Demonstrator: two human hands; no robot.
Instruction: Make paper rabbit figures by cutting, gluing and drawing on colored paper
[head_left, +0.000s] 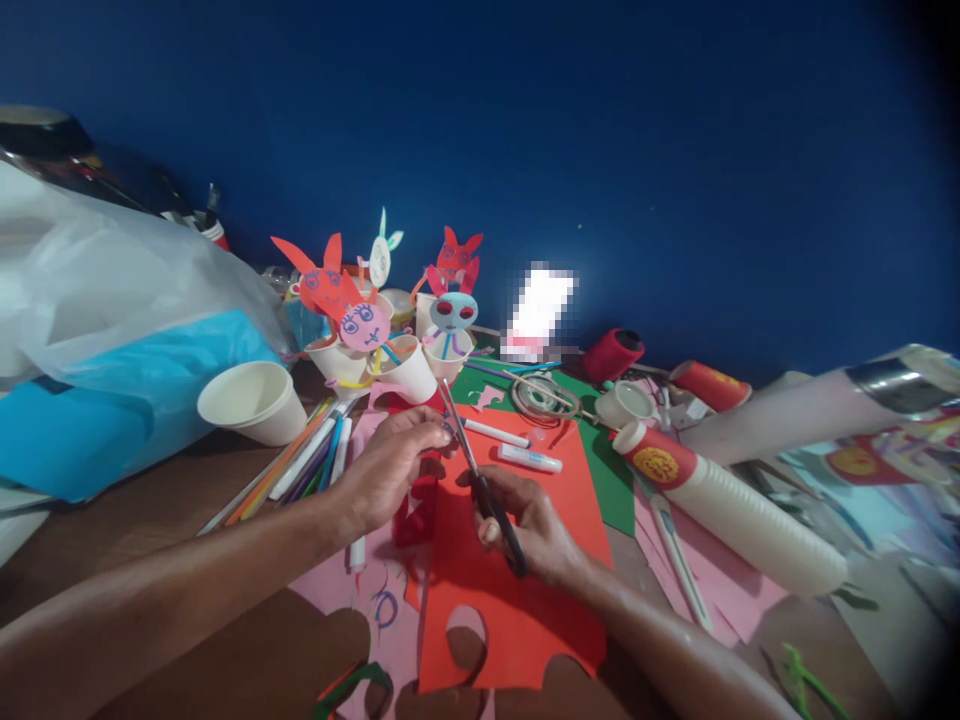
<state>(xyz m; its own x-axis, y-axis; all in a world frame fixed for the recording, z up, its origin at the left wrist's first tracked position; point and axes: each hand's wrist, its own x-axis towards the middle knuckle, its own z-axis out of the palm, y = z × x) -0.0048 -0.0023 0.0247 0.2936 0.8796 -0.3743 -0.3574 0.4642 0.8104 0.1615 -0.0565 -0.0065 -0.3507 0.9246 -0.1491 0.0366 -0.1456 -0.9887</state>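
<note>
My right hand [525, 525] is closed round the black handles of a pair of scissors [472, 465], whose blades point up and away. My left hand [394, 465] is closed in a pinch at the blades, on a small paper piece I cannot make out. Below both hands lies a red paper sheet [510, 610] with curved cut-outs along its near edge. A curled red paper strip [416, 515] stands under my left hand.
Paper cups with paper animal faces [367, 330] stand behind, an empty cup [255, 400] lies at left beside coloured pencils [300, 465]. Two markers [529, 458], green paper [607, 470], a stack of cups [727, 505], a red thread spool [613, 352] and a plastic bag [112, 330] surround the work.
</note>
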